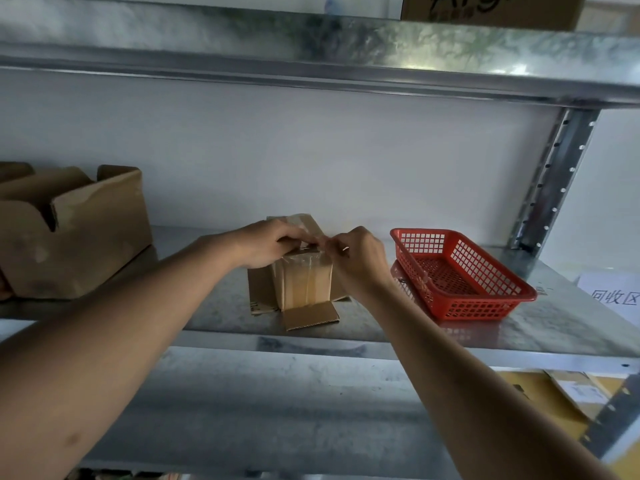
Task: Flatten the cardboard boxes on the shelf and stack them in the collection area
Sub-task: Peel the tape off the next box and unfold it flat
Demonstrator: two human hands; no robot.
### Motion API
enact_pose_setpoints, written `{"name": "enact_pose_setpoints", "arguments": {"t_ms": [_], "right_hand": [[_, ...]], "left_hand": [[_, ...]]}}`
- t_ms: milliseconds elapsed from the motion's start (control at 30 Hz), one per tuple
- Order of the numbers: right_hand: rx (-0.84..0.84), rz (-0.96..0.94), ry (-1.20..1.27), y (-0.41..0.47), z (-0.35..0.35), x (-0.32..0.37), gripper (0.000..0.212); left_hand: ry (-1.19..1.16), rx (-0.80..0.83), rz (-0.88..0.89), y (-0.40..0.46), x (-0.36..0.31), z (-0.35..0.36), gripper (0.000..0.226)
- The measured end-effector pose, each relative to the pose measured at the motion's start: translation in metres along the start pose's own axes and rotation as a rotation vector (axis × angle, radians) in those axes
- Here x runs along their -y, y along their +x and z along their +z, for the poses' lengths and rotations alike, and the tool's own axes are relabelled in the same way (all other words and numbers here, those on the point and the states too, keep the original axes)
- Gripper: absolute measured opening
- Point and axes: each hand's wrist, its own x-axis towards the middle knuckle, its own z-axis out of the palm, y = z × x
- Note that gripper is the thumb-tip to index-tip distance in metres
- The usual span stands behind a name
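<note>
I see my left hand [273,245] gripping the small upright taped brown cardboard box [306,282], long axis vertical, right hand [360,259] pinching its clear tape [320,242] at twelve o'clock.

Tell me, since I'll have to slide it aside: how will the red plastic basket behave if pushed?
The red basket is probably light: its mesh walls are thin and nothing shows inside. It would likely slide easily, since the metal shelf looks smooth and shiny. Low and wide, it seems unlikely to tip.
</note>
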Motion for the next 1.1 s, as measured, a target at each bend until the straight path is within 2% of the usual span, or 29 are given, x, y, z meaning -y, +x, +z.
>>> {"name": "enact_pose_setpoints", "arguments": {"t_ms": [100, 133, 233, 300, 367, 500, 600, 700, 800, 1000, 1100], "right_hand": [[-0.005, 0.007, -0.019, 0.002, 0.001, 0.002, 0.007], [-0.027, 0.048, 0.014, 0.003, 0.001, 0.002, 0.006], [-0.054, 0.218, 0.213, 0.004, 0.0, -0.003, 0.019], [-0.058, 0.322, 0.38, 0.003, 0.002, -0.004, 0.029], [-0.088, 0.363, 0.446, 0.004, 0.005, -0.005, 0.032], [-0.175, 0.32, 0.346, 0.002, 0.012, -0.004, 0.034], [-0.169, 0.271, 0.273, 0.0, 0.014, -0.003, 0.034], [-0.092, 0.363, 0.416, 0.003, 0.016, -0.004, 0.012], [-0.046, 0.362, 0.493, 0.001, 0.016, -0.006, 0.006], [-0.072, 0.193, 0.599, -0.011, 0.01, -0.003, 0.012], [-0.085, 0.264, 0.739, -0.01, 0.008, -0.003, 0.022]], "left_hand": [[0.002, -0.019, 0.019, 0.0, -0.002, 0.002, 0.04], [0.047, -0.017, 0.025, 0.0, -0.002, 0.001, 0.039], [0.279, 0.001, -0.048, -0.007, -0.002, -0.002, 0.038], [0.353, -0.008, -0.08, -0.01, -0.001, -0.004, 0.046], [0.39, -0.038, -0.075, -0.009, -0.003, -0.003, 0.051], [0.255, -0.073, -0.096, -0.004, -0.001, 0.01, 0.047], [0.18, -0.116, -0.067, -0.007, 0.009, 0.018, 0.05], [0.193, -0.11, -0.04, -0.007, 0.014, 0.02, 0.054], [0.169, -0.133, -0.053, -0.004, 0.017, 0.02, 0.046], [0.148, -0.108, -0.071, 0.001, 0.019, 0.021, 0.046], [0.161, -0.127, -0.065, 0.002, 0.019, 0.022, 0.045]]}}
